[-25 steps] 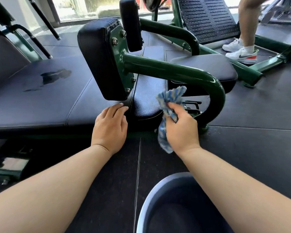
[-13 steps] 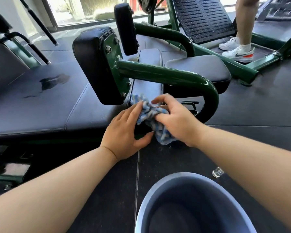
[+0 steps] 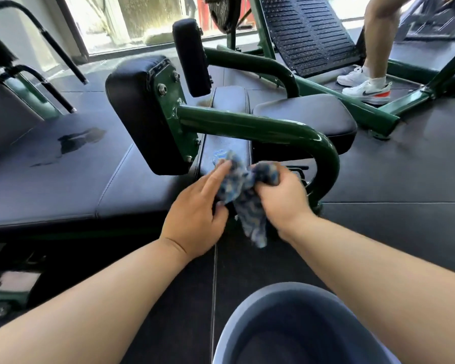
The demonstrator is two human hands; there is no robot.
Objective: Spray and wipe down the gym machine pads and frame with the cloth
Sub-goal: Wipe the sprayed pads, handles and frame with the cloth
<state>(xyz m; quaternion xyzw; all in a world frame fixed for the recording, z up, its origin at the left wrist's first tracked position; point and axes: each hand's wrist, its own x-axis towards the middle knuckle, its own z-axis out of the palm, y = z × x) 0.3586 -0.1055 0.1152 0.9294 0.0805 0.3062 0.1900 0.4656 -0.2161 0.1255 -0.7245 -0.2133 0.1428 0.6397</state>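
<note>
A blue and white patterned cloth is bunched between both hands, just in front of the narrow centre pad. My left hand pinches its left part between fingers and thumb. My right hand grips the right part in a fist, and a tail of cloth hangs below. Above the hands runs the curved green frame tube, bolted to a thick black side pad. A wide dark seat pad at the left carries a wet patch. No spray bottle is in view.
A grey-blue bucket stands on the black rubber floor just below my arms. Another person's legs in white sneakers stand on a green footplate machine at the back right. A second upright pad rises behind the side pad.
My left hand left the seat pad's edge and came onto the cloth. My right hand brought the cloth left to meet it; both now hold it, pulled slightly apart.
</note>
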